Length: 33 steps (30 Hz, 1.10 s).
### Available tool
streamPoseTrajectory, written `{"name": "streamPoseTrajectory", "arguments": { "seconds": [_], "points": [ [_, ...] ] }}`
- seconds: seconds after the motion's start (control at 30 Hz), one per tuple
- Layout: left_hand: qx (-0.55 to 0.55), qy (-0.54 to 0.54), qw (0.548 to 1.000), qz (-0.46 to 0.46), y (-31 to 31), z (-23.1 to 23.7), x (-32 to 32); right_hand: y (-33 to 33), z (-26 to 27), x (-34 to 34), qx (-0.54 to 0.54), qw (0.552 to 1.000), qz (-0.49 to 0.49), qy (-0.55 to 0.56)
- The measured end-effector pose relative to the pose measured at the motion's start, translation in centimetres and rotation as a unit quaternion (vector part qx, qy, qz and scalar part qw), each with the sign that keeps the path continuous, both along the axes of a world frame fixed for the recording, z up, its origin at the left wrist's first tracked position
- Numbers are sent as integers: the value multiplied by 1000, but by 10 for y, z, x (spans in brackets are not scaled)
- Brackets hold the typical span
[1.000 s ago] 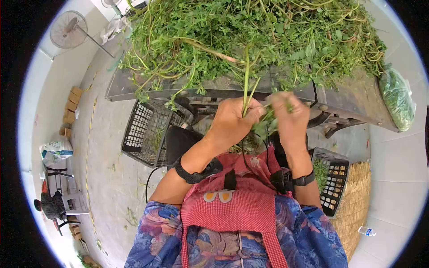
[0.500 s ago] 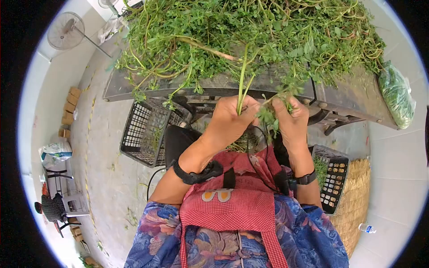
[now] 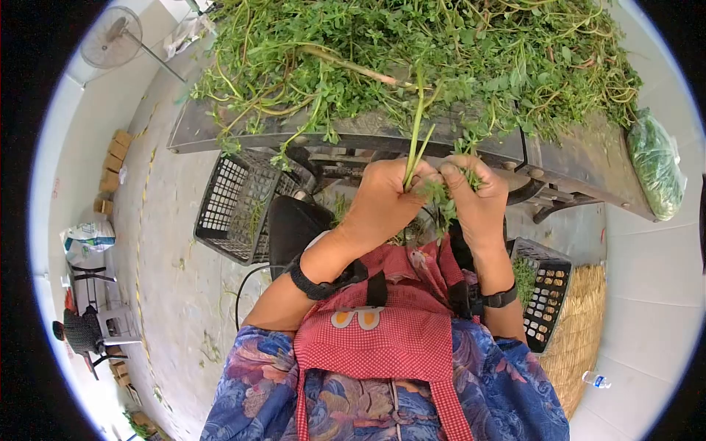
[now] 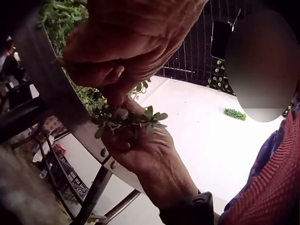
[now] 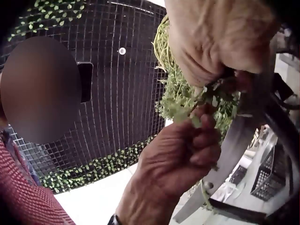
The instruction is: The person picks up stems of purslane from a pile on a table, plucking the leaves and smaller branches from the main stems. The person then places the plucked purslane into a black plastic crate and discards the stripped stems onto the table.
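In the head view my left hand (image 3: 382,202) grips a couple of long green stems (image 3: 416,140) that stick up above its thumb and forefinger. Close beside it, my right hand (image 3: 478,202) pinches a leafy green sprig (image 3: 439,200), thumb toward the left fingertips. Small rounded leaves (image 4: 150,117) show between the two hands in the left wrist view. From the right wrist, the sprig's leaves (image 5: 180,110) appear at the fingertips of both hands. Beyond the hands a large heap of leafy greens (image 3: 368,44) covers the dark table (image 3: 243,140).
A black plastic crate (image 3: 220,213) stands below the table at left; another crate (image 3: 548,301) with greens is at right beside a straw-coloured woven stand (image 3: 581,316). A filled green bag (image 3: 654,165) lies at the table's right end. A fan (image 3: 112,37) stands back left.
The right hand was blurred in motion, then held a sprig a little apart from the left hand. Now both sets of fingertips are close together. The left hand keeps its stems.
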<state>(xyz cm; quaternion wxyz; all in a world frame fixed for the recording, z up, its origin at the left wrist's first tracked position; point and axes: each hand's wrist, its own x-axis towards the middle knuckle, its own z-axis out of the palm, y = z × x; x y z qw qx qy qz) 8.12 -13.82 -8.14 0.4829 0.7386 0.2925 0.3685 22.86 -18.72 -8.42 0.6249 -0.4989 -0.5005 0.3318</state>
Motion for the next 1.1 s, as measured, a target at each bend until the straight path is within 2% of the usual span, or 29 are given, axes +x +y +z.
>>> {"name": "streamPoseTrajectory", "arguments": {
  "seconds": [0.07, 0.1, 0.13, 0.2, 0.23, 0.27, 0.33, 0.37, 0.4, 0.43, 0.5, 0.57, 0.6, 0.63, 0.7, 0.77, 0.8, 0.87, 1.0, 1.07, 1.1],
  "points": [
    [24, -9, 1000, -9, 0, 2, 0, 3, -5, 3, 19, 1000, -20, 14],
    [-17, -5, 1000, -13, -2, 8, -1, 6, -11, 15, -6, 985, -92, 143],
    [-59, 0, 998, -19, -4, 11, -2, 7, -18, 29, -31, 948, -164, 269],
    [-68, -10, 997, -23, -2, 14, -6, 0, -28, 83, -33, 958, -256, 127],
    [-78, -20, 996, -26, 0, 15, -8, -12, -37, 113, -35, 925, -368, -86],
    [-77, -23, 996, -31, 2, 17, -8, -27, -44, 145, -36, 837, -458, -296],
    [-113, -23, 993, -18, 5, 19, -9, -77, -50, 201, -152, 797, -447, -377],
    [-117, -18, 993, -14, 6, 22, -9, -102, -49, 218, -303, 746, -423, -416],
    [-119, -23, 993, -16, 7, 20, -9, -125, -48, 229, -445, 675, -388, -443],
    [-117, -35, 992, -22, 8, 18, -8, -147, -54, 236, -444, 672, -390, -446],
    [-113, -46, 992, -30, 10, 16, -6, -170, -66, 235, -445, 555, -360, -603],
    [-97, -45, 994, -35, 9, 15, -5, -153, -66, 237, -304, 772, -321, -457],
    [-96, -41, 994, -41, 7, 16, -5, -129, -39, 208, -260, 882, -267, -288],
    [-124, -38, 991, -45, 6, 19, -5, -101, -7, 171, -200, 953, -201, -108],
    [-148, -35, 987, -47, 3, 22, -4, -64, 22, 128, -85, 991, -106, -1],
    [-153, -32, 987, -48, 2, 20, -5, -33, 29, 105, -24, 1000, -5, 9],
    [-150, -31, 987, -46, 2, 20, -6, -23, 35, 95, -21, 1000, -3, 10],
    [-121, -46, 990, -56, 2, 17, -8, -11, 45, 79, -85, 986, 115, 84],
    [-83, -38, 995, -48, 4, 15, -12, -4, 35, 66, -118, 979, 152, 68],
    [-118, -4, 991, -57, 4, 17, -12, -6, 23, 69, -136, 983, 111, -59],
    [-122, 0, 991, -61, 4, 14, -10, -7, 22, 66, -124, 988, 82, -30]
  ]
}}
